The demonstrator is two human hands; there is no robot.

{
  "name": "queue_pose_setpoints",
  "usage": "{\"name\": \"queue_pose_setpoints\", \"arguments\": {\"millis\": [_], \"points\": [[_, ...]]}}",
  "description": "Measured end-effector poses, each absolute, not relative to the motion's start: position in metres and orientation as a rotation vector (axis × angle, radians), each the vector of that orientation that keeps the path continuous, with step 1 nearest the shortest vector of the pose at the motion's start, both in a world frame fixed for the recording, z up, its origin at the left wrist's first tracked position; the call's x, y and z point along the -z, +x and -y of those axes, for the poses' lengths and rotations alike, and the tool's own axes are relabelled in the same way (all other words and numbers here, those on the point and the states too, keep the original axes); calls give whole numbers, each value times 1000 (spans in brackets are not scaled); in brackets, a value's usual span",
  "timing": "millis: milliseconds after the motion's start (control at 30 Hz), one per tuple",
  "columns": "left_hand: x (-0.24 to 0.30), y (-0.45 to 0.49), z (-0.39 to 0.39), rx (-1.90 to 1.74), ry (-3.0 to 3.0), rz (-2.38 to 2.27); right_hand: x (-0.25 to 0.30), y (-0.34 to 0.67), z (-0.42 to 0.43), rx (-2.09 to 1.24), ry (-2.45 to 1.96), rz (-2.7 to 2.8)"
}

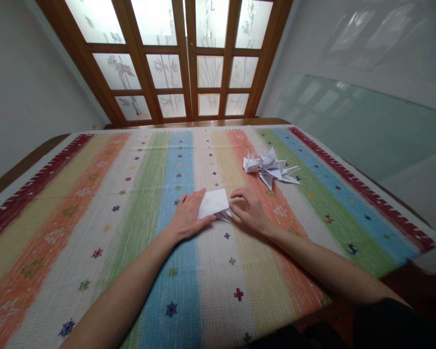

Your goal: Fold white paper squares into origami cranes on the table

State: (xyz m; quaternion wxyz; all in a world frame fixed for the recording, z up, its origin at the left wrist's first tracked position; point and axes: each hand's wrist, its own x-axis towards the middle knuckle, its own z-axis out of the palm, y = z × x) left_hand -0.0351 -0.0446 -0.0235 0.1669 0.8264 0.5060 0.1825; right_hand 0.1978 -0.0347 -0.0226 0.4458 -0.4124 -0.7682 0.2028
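A small folded sheet of white paper (214,201) lies on the striped tablecloth in front of me, with loose layers showing under its lower right edge. My left hand (189,214) grips its left side, fingers along the far edge and thumb along the near one. At the right corner of the paper is my right hand (251,209), its fingers curled and the thumb and index tips at the folded edge. How much of the layers lies between those tips is hard to see. Further right and back sits a group of white folded paper cranes (271,167), close together with pointed tips.
A tablecloth (145,194) with coloured stripes and small printed figures covers the table. Wooden doors with frosted panes (163,70) stand beyond the far edge. A pale wall (385,58) with a glossy greenish panel (363,111) runs along the right.
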Motion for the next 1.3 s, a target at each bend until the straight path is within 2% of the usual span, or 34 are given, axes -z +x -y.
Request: {"name": "queue_pose_setpoints", "arguments": {"millis": [400,867,1100,1300], "points": [[26,-35,44,-509,2389,-1454,22,197,54,-65,-693,2001],[35,-37,40,-665,2306,-1446,26,194,52,-13,-688,2215],[34,-35,39,-800,2220,-1460,20,190,54,59,-773,2671],[37,-35,37,-908,2180,-1482,15,186,59,168,-714,2726]]}}
